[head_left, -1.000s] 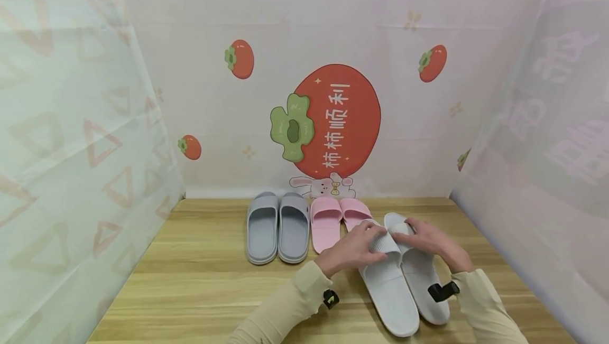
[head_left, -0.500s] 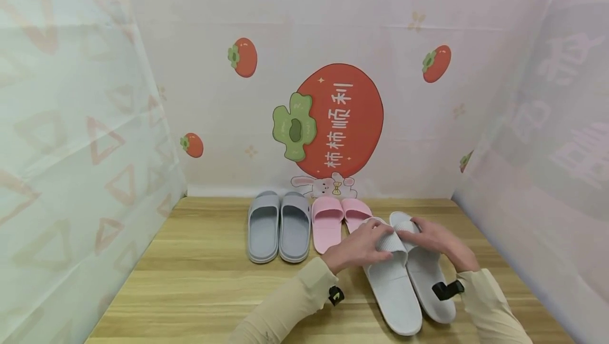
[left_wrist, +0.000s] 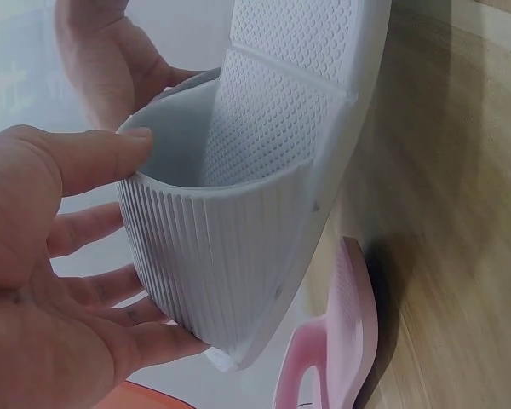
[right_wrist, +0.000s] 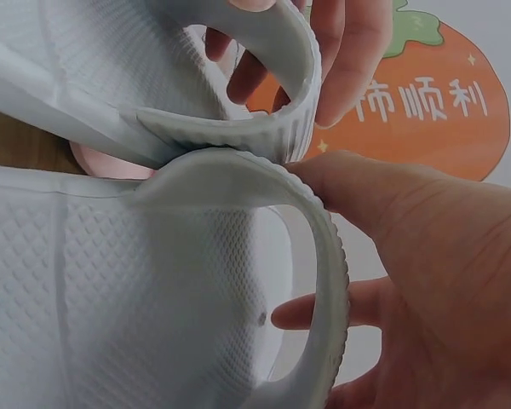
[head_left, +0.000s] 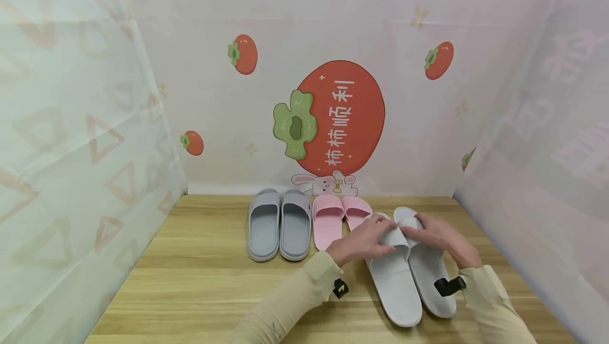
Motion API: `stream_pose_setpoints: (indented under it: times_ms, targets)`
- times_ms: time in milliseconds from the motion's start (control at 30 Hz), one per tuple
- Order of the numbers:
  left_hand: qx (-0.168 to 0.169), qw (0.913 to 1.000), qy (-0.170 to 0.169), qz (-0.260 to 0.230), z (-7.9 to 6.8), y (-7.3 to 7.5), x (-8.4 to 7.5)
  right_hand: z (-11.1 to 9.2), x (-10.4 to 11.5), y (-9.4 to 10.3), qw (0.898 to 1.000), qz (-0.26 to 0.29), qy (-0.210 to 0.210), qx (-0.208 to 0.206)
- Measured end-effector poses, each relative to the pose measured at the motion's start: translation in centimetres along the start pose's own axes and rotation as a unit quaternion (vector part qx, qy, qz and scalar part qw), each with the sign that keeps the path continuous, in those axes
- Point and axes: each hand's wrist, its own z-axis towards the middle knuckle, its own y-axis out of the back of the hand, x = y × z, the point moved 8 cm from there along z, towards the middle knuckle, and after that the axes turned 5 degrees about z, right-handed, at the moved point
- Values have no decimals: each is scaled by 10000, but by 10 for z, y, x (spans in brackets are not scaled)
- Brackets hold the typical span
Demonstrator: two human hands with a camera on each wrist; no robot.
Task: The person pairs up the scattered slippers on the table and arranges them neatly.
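Note:
A pale grey-white slide slipper with a ribbed strap [head_left: 396,291] slants toward the toe end of the pink pair. My left hand [head_left: 365,239] grips its strap; in the left wrist view the thumb [left_wrist: 102,158] lies at the strap's opening edge and the fingers spread along its ribbed outside. Beside it is the matching right slipper [head_left: 430,280], its strap held by my right hand [head_left: 440,235]. In the right wrist view, my right thumb [right_wrist: 349,183] presses the strap's side where the two straps touch, and a finger reaches around the toe end. Whether the soles lie flat is unclear.
A grey-blue pair of slippers [head_left: 264,230] stands side by side at the back of the wooden tabletop [head_left: 200,280]. Right of it is a pink pair [head_left: 328,228], its right slipper partly hidden by my left hand. Printed cloth walls [head_left: 214,101] enclose the back and sides.
Both hands keep hold of the pale slippers, which have shifted slightly to the right and away. The view has also moved a little. The grey-blue and pink pairs stay in place.

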Motion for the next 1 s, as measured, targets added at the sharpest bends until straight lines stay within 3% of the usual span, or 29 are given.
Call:
stream_pose_setpoints:
  times_ms: [333,600,1000]
  targets:
    - [175,9998,12,53,10,0,-1,7,-12,2,9997,-98,-177,102]
    - [109,9992,-212,333,20,3,-3,12,-15,4,9998,19,-125,134]
    - [173,9995,-90,260,30,5,-1,17,-16,10,9994,-39,-280,204]
